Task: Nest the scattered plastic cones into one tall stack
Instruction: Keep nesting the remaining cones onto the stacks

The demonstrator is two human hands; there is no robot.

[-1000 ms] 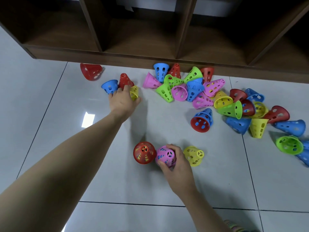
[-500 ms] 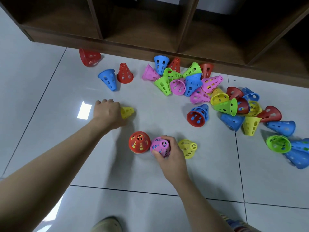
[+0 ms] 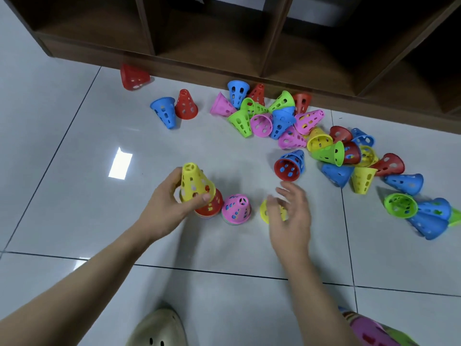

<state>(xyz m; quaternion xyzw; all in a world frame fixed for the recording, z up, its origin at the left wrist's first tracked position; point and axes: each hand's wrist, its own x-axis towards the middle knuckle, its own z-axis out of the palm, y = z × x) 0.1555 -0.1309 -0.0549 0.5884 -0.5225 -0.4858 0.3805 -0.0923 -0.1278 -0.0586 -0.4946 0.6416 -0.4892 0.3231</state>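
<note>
A pale clog [image 3: 156,329] is seen at the near edge of the grey tiled floor [image 3: 74,171]. Further in, a yellow cone [image 3: 195,182] is gripped by the left hand [image 3: 166,208] — thumb on its near rim, fingers curled behind it — and is held tilted over a red cone [image 3: 212,207] standing upright on the floor, its lower edge overlapping that cone's top. Just beside the red cone a pink cone [image 3: 236,208] stands upright. The right hand [image 3: 290,213] is blurred, its fingers spread and holding nothing, over a second yellow cone [image 3: 265,211] lying on its side; whether it is touched cannot be told. Beyond, a red-lined blue cone [image 3: 290,166] lies alone, and the scattered cones [image 3: 311,136] are heaped to the right. Farthest off, a dark wooden shelf unit [image 3: 224,33] stands along the wall.
</note>
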